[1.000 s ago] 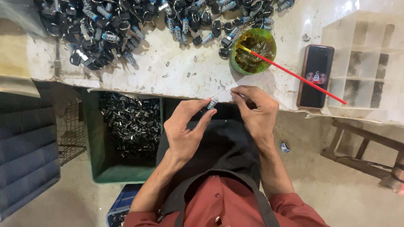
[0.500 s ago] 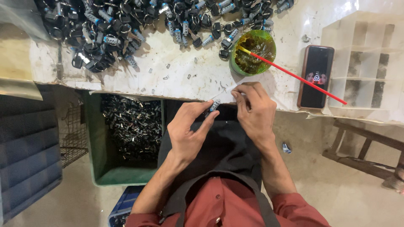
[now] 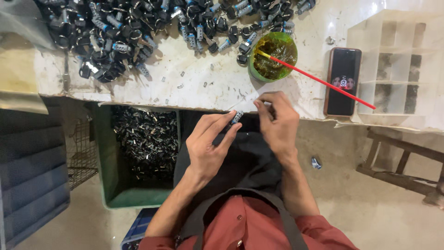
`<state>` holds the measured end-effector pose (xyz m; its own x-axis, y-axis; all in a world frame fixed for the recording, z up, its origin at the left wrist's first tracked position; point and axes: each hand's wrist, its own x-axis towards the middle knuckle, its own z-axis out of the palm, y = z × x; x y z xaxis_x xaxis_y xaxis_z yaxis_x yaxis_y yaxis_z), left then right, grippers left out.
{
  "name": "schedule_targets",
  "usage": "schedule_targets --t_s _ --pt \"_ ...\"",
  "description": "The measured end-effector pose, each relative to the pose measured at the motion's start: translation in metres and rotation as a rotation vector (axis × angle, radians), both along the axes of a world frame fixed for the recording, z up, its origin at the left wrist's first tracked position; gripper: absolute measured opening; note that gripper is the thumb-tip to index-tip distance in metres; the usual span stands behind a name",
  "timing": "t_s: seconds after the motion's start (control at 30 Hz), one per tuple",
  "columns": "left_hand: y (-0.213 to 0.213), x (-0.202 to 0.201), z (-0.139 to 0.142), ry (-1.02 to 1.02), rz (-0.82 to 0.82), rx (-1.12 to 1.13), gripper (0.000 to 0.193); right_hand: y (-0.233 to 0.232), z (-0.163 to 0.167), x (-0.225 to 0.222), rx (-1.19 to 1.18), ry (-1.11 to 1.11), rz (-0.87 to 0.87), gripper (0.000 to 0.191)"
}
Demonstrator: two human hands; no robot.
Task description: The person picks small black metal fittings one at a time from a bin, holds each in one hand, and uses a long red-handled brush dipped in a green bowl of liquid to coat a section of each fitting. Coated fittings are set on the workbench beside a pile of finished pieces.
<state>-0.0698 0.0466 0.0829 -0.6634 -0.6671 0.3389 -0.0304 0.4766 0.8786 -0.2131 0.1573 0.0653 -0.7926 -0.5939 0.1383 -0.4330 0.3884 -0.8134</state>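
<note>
Your bench (image 3: 194,78) is a worn, whitish slab, stained and scratched, with a concrete floor (image 3: 370,203) below it. Taking the green bowl (image 3: 273,55) as the landmark: far to its left, under the bench edge, sits a dark blue crate (image 3: 32,176), then a green bin (image 3: 134,157) filled with small dark metal pieces. On the bench to the bowl's left sprawls a heap of black and silver-blue cylindrical parts (image 3: 120,32), glossy and tangled. Below and left of the bowl, your left hand (image 3: 208,148) pinches a small cylindrical part (image 3: 237,116) between thumb and fingertips, its grip closed on it just off the bench edge. Directly below the bowl, your right hand (image 3: 277,125) has its fingertips drawn together beside that part; you cannot tell what, if anything, they pinch. A thin red stick (image 3: 323,83) leans out of the bowl rightward, crossing a black phone (image 3: 343,81). Furthest right stands a translucent plastic divider box (image 3: 397,69).
</note>
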Motion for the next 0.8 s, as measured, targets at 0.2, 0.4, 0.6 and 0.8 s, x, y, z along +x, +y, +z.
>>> schedule_targets --t_s 0.2,0.4,0.6,0.8 --pt "0.004 -0.001 0.002 0.011 -0.022 0.002 0.036 0.023 0.012 0.019 -0.279 -0.406 -0.053 0.014" --pt "0.011 -0.003 0.003 0.040 -0.060 -0.024 0.038 0.019 0.013 0.033 -0.422 -0.347 0.018 0.018" --pt "0.011 -0.003 0.003 0.059 -0.017 -0.172 0.037 0.020 0.014 0.032 -0.310 -0.081 0.059 0.019" --pt "0.008 -0.001 0.004 0.072 -0.050 -0.118 0.035 0.024 0.010 0.019 -0.392 -0.425 -0.004 0.022"
